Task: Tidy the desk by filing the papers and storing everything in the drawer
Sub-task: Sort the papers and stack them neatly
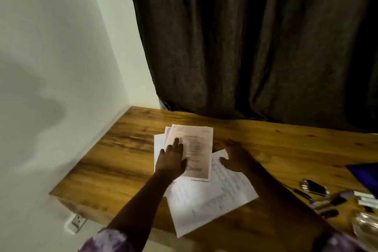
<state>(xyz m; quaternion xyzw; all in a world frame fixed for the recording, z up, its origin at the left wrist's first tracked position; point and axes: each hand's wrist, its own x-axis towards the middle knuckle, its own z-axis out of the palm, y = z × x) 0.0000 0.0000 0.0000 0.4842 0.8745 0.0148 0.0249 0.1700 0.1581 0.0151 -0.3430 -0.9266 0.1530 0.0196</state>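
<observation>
**Both hands at the papers**

Head view: the papers lie on the desk toward 6 o'clock. The left hand, fingers straight, presses flat on the top sheet. The right hand, fingers spread, is at the stack's 3 o'clock over a loose sheet; contact unclear. Pens lie at 4 o'clock.

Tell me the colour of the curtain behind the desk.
The curtain is dark brown; head view.
</observation>
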